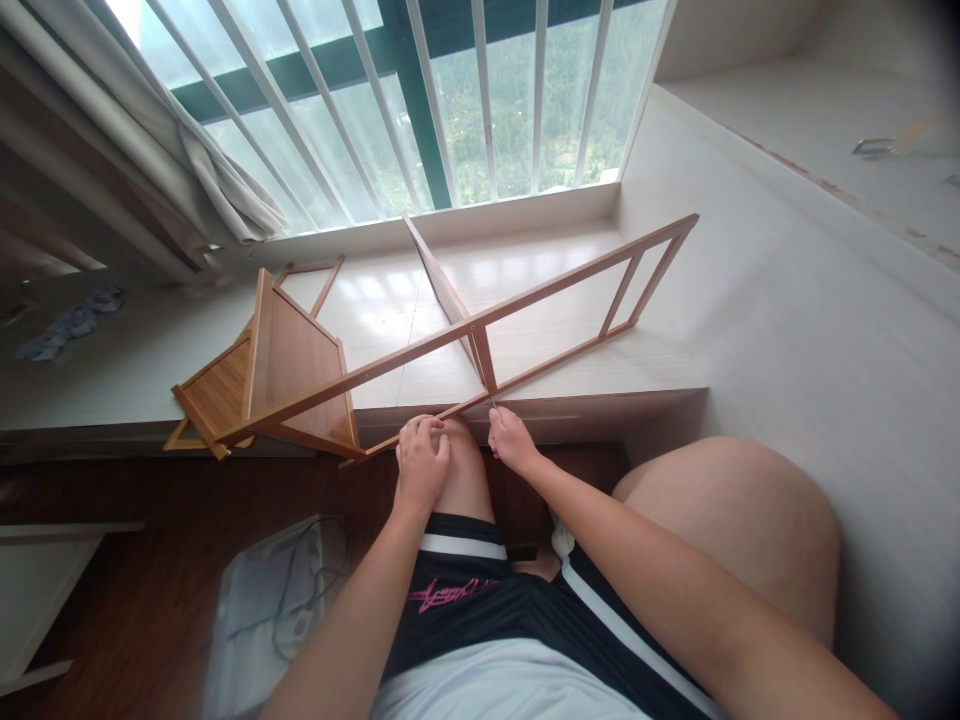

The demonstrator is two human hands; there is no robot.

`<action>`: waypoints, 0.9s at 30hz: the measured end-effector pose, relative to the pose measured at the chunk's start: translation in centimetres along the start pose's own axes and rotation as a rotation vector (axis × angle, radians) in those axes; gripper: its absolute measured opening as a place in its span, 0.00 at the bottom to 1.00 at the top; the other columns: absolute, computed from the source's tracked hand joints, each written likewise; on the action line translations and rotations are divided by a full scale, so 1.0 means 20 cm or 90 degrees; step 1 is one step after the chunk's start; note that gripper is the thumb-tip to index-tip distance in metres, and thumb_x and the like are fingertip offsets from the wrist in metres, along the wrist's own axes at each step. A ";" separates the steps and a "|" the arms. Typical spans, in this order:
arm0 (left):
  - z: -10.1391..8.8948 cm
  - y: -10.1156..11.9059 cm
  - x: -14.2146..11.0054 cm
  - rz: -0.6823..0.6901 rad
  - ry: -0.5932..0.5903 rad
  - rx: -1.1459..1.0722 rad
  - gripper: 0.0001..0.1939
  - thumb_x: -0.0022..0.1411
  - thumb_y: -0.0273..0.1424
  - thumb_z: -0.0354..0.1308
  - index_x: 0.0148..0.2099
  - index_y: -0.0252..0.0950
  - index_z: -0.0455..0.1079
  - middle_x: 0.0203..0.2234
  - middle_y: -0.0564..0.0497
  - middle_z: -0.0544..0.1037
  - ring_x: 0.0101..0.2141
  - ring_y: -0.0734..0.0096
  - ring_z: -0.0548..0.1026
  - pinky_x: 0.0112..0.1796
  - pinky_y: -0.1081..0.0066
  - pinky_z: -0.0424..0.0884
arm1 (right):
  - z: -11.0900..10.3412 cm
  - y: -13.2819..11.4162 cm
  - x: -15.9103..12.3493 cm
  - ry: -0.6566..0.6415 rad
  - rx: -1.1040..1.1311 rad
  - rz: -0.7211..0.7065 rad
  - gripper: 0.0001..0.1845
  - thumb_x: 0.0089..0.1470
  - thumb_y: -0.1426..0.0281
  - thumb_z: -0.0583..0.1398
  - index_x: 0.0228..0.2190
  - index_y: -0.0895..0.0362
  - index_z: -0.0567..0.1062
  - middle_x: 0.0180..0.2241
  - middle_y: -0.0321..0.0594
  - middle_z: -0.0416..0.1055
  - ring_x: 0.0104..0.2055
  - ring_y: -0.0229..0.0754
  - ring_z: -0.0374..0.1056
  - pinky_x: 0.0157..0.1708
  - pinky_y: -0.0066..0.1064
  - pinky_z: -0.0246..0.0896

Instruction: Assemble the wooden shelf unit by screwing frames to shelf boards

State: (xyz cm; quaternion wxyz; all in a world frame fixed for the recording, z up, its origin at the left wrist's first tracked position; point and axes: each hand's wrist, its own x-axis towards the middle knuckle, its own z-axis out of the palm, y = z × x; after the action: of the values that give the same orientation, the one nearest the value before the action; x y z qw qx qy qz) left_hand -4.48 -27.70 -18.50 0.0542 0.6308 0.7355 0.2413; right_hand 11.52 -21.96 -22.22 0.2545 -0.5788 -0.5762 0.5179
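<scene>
Wooden shelf frame [555, 286] slants over the ledge [652, 365] edge, centre; right grip [512, 440] closed on a thin tool [493, 402]; left grip [424, 455] atop the knee [461, 450], clasp unclear.

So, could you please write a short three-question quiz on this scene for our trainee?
1. True or false: the right hand holds a thin, rod-like tool at the brown, open wooden frame.
2. Which hangs beside the large barred window? (a) a red towel; (b) a grey fabric curtain; (c) a round mirror.
3. Fill in the blank: the see-through plastic box is on the dark brown ____.

Key: 1 true; 2 b; 3 floor.
</scene>
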 end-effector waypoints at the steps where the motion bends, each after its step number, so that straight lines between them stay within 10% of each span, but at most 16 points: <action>1: 0.00 0.00 0.00 0.001 -0.001 -0.001 0.07 0.58 0.28 0.51 0.41 0.41 0.67 0.45 0.47 0.71 0.48 0.58 0.67 0.49 0.58 0.63 | 0.00 -0.01 0.00 -0.052 0.147 0.028 0.19 0.62 0.59 0.39 0.25 0.53 0.56 0.18 0.34 0.62 0.20 0.38 0.61 0.23 0.28 0.55; 7: 0.00 0.00 0.00 0.003 0.004 -0.003 0.07 0.58 0.29 0.52 0.41 0.41 0.67 0.45 0.47 0.71 0.48 0.58 0.67 0.50 0.57 0.63 | -0.06 -0.04 0.01 -0.261 0.646 0.118 0.17 0.60 0.61 0.43 0.23 0.53 0.45 0.15 0.28 0.46 0.17 0.35 0.49 0.20 0.25 0.49; 27: 0.00 0.00 -0.01 -0.005 0.003 -0.004 0.07 0.58 0.29 0.52 0.41 0.41 0.67 0.46 0.47 0.71 0.49 0.58 0.67 0.50 0.57 0.63 | 0.01 0.03 0.00 -0.227 0.735 0.100 0.16 0.58 0.59 0.47 0.23 0.53 0.50 0.16 0.29 0.55 0.15 0.34 0.49 0.17 0.25 0.41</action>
State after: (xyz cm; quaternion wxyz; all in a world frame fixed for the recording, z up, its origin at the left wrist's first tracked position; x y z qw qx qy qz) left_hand -4.40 -27.79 -18.57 0.0555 0.6272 0.7373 0.2448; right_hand 11.49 -22.19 -22.78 0.3882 -0.2925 -0.1916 0.8527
